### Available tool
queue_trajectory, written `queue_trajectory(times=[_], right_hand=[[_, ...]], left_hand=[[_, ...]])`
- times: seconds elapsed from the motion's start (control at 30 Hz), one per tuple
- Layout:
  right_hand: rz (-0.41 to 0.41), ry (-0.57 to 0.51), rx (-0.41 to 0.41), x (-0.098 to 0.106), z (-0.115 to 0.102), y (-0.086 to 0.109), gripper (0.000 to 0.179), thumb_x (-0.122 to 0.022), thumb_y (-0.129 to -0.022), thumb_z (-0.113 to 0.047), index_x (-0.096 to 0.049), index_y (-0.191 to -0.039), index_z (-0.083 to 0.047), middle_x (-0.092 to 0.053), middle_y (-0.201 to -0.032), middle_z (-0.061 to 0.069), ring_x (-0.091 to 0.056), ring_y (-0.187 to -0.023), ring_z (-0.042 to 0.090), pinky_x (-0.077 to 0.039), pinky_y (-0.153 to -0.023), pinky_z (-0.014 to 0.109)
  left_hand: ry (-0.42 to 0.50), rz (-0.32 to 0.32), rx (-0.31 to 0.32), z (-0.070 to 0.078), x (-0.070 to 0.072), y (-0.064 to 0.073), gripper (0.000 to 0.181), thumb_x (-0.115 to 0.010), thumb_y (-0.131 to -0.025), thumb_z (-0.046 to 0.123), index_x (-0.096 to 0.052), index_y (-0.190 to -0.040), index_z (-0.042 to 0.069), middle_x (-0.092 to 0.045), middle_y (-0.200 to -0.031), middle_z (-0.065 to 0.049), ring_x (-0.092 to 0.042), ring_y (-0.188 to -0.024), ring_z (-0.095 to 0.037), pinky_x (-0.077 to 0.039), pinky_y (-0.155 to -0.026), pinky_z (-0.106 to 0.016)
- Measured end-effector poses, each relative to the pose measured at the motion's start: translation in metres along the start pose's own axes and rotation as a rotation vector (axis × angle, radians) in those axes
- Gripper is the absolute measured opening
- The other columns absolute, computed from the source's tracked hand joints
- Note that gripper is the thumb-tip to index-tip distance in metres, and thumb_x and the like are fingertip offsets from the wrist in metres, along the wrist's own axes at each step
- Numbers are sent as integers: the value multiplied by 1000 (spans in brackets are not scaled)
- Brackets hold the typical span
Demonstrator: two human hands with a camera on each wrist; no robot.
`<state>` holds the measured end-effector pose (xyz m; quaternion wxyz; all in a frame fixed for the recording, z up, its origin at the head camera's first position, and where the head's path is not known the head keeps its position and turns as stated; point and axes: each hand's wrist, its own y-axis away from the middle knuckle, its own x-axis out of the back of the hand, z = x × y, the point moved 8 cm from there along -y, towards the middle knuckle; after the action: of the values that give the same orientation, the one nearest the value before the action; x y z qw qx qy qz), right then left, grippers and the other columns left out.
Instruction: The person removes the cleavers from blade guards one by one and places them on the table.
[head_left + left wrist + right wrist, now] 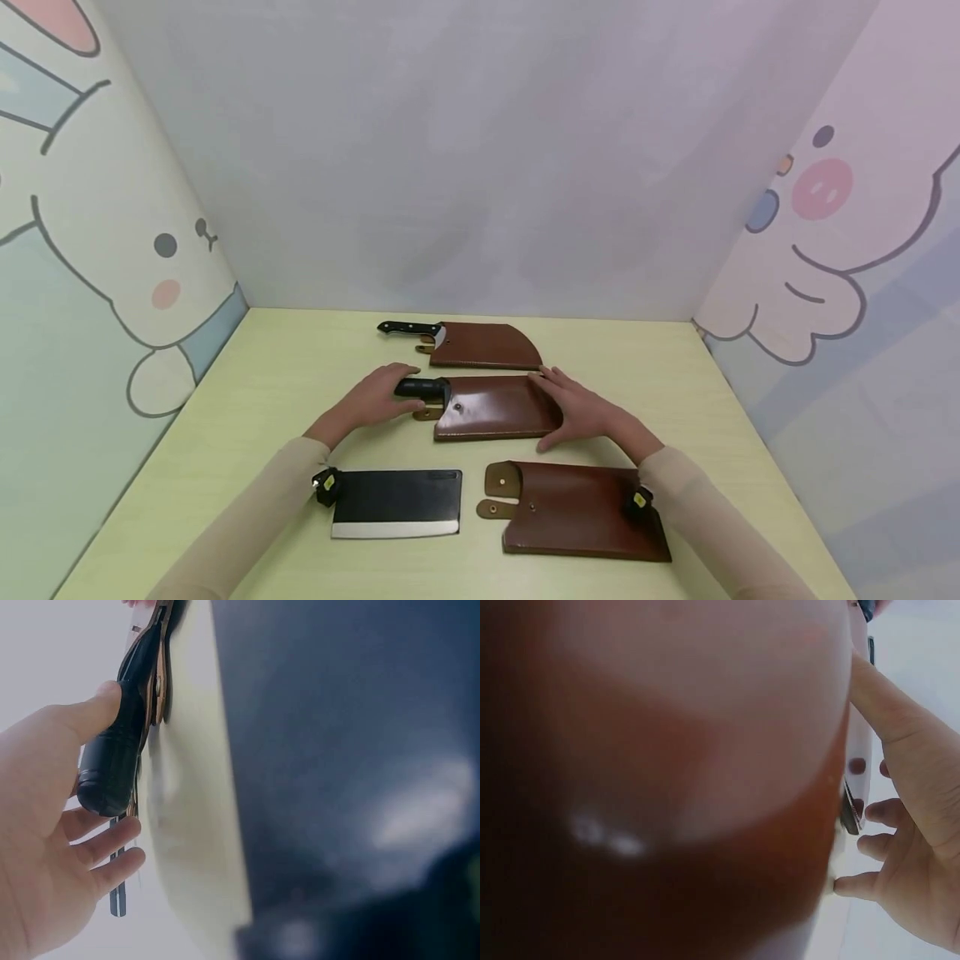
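At the middle of the table lies a cleaver in a glossy brown leather sheath (498, 408), its black handle (422, 388) pointing left. My left hand (377, 398) straddles that handle, fingers on the far side and thumb on the near side. In the left wrist view, the thumb overlaps the handle (112, 765) and the other fingers are spread. Around the sheath's right end is my right hand (585, 411), fingers at the far corner and thumb at the near one. Much of the right wrist view is filled by blurred brown leather (705, 787), with the hand (915, 817) beside it.
Farther back lies another knife with a riveted black handle (408, 327) in a brown sheath (483, 345). Nearer, a bare black cleaver blade (397, 496) with a silver edge lies by the left wrist. A larger brown sheath (577, 512) lies under the right forearm. Walls enclose the table.
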<state>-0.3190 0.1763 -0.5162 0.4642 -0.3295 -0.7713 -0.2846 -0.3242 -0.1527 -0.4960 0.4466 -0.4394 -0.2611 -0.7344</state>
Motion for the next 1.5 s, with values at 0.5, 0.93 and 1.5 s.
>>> queue_trajectory(times=[0.5, 0.93, 1.5], right_hand=[[20, 64, -19, 0, -1, -3, 124, -79, -69, -76, -26, -164, -18, -26, -166, 19, -22, -154, 41, -29, -116, 62], [70, 31, 3, 2, -6, -5, 121, -84, -65, -74, -35, -160, -17, -39, -154, 13, -44, -139, 32, -46, -106, 51], [86, 71, 29, 10, -15, 1, 117, -85, -69, -68, -36, -159, -14, -37, -160, 19, -39, -146, 40, -41, -111, 56]], left_hand=[[5, 10, -30, 2, -1, -5, 45, -73, -96, 31, -65, -130, 2, -61, -124, -19, -59, -110, -31, -48, -94, -51], [5, 11, -19, 2, -1, -5, 40, -72, -98, 27, -65, -128, 2, -63, -116, -14, -61, -102, -26, -50, -87, -48], [-60, 42, -69, 9, 3, -1, 38, -70, -98, 27, -66, -125, 2, -70, -116, -13, -64, -105, -30, -50, -88, -49]])
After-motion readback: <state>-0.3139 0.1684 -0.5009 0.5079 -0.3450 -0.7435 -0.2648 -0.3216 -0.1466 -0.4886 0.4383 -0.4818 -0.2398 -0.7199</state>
